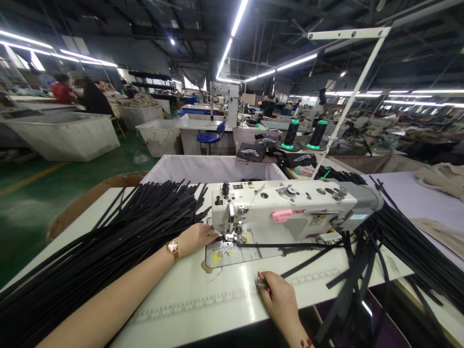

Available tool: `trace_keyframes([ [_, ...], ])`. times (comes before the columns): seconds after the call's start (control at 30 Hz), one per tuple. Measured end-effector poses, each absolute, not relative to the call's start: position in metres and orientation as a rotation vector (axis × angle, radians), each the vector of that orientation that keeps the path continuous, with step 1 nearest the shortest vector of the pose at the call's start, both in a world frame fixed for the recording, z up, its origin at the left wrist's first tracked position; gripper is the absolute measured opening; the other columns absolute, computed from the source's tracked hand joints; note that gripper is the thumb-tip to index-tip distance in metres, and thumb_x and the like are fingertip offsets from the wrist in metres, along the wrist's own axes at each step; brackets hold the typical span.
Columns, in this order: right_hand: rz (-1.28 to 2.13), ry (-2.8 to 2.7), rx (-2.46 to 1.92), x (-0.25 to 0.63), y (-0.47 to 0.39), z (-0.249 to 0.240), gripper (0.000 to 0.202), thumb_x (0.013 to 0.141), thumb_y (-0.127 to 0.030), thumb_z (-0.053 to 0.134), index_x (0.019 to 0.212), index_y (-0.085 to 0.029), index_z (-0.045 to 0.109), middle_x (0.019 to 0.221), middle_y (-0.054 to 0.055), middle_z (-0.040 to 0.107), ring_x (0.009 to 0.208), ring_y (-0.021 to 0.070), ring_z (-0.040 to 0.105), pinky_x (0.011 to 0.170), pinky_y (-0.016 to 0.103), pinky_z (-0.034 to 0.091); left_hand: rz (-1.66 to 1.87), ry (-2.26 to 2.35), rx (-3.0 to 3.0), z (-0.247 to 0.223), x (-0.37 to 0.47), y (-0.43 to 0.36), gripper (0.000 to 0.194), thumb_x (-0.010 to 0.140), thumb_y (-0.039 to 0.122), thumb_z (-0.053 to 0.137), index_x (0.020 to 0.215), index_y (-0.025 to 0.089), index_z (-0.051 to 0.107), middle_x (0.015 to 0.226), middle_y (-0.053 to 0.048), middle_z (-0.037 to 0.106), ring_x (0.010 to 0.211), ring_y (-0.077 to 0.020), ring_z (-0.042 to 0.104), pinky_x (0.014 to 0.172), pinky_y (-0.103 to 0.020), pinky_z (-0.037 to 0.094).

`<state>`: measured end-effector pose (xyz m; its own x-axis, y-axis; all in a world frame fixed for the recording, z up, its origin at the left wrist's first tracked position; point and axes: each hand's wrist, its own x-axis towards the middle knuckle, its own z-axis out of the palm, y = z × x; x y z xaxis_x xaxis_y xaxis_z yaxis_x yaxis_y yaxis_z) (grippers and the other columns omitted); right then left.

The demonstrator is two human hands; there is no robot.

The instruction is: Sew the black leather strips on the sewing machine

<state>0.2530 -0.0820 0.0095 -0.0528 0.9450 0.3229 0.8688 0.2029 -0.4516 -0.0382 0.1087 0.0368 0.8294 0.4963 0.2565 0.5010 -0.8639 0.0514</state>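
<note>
A white sewing machine (268,208) stands on the pale table. My left hand (195,239), with a watch (173,247) on its wrist, reaches to the left side of the needle area, fingertips close together beside the presser foot; what they hold is hidden. A black strip (282,245) runs from the presser foot to the right. Near the front edge, my right hand (277,292) is closed around a small metal tool (261,282), just above the table's printed ruler (203,302).
Many black strips (145,217) lie heaped left of the machine, and more strips (406,241) lie to the right. Behind it are a white bin (213,169), two thread cones (291,134) and a thread stand (348,106). People sit at the far left.
</note>
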Motion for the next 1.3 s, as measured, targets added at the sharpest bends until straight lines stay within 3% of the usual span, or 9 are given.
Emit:
trace_keyframes([
  [0.3,0.194,-1.948,-1.729,0.253,-0.083,0.010,0.018,0.091,-0.023,0.045,0.084,-0.018,0.061,0.073,0.003,0.066,0.069,0.0168,0.062,0.063,0.025,0.039,-0.214,-0.701,-2.882,0.029,-0.042,0.089,0.028,0.096,0.011,0.039,0.118,0.014,0.057,0.101,-0.012,0.065,0.085,-0.0218,0.064,0.075,-0.035,0.052],
  [0.43,0.176,-1.942,-1.726,0.252,-0.083,0.012,0.018,0.090,-0.022,0.045,0.083,-0.018,0.061,0.074,0.004,0.067,0.069,0.0167,0.062,0.063,0.025,0.040,-0.048,-0.820,-2.909,0.037,-0.036,0.083,0.030,0.096,0.009,0.038,0.120,0.015,0.054,0.106,-0.011,0.064,0.091,-0.0219,0.063,0.080,-0.035,0.051],
  [0.53,0.174,-1.946,-1.720,0.251,-0.083,0.012,0.017,0.090,-0.022,0.046,0.083,-0.018,0.061,0.074,0.003,0.067,0.069,0.0169,0.063,0.063,0.025,0.041,0.045,-0.942,-2.904,0.039,-0.023,0.068,0.022,0.092,0.010,0.048,0.112,0.013,0.057,0.101,-0.011,0.064,0.089,-0.0231,0.063,0.082,-0.036,0.051],
  [0.63,0.164,-1.935,-1.715,0.252,-0.083,0.011,0.016,0.089,-0.022,0.046,0.083,-0.018,0.061,0.074,0.003,0.068,0.069,0.0171,0.063,0.063,0.025,0.041,0.093,-1.096,-2.863,0.039,-0.004,0.049,0.013,0.086,0.007,0.055,0.098,0.009,0.059,0.090,-0.013,0.065,0.078,-0.0242,0.065,0.073,-0.037,0.053],
  [0.87,0.149,-1.927,-1.696,0.251,-0.083,0.010,0.017,0.089,-0.022,0.046,0.082,-0.019,0.061,0.073,0.003,0.068,0.068,0.0170,0.063,0.063,0.025,0.041,0.164,-1.421,-2.758,0.047,0.035,0.026,0.027,0.081,-0.008,0.042,0.093,0.003,0.063,0.087,-0.018,0.066,0.080,-0.0255,0.067,0.068,-0.034,0.054],
  [1.17,0.289,-1.872,-1.677,0.248,-0.090,0.017,0.019,0.087,-0.022,0.045,0.086,-0.019,0.064,0.081,0.006,0.068,0.073,0.0196,0.063,0.064,0.028,0.045,0.208,-1.697,-2.724,0.078,0.039,-0.024,0.027,0.085,-0.003,0.043,0.094,0.006,0.067,0.086,-0.016,0.069,0.079,-0.0247,0.070,0.067,-0.032,0.056],
  [1.23,0.492,-1.758,-1.599,0.228,-0.102,0.017,0.022,0.087,-0.025,0.046,0.095,-0.018,0.066,0.092,0.009,0.070,0.082,0.0219,0.065,0.071,0.031,0.048,0.194,-1.709,-2.799,0.077,0.020,-0.062,0.025,0.086,0.001,0.047,0.098,0.011,0.067,0.086,-0.013,0.069,0.077,-0.0244,0.070,0.066,-0.032,0.056],
  [1.3,0.839,-1.521,-1.478,0.198,-0.118,0.014,0.031,0.087,-0.033,0.052,0.112,-0.018,0.063,0.105,0.012,0.070,0.094,0.0234,0.065,0.083,0.035,0.049,-0.082,-1.569,-3.174,0.073,-0.006,-0.108,0.025,0.091,0.015,0.049,0.110,0.019,0.065,0.093,-0.013,0.069,0.082,-0.0256,0.069,0.068,-0.034,0.056],
])
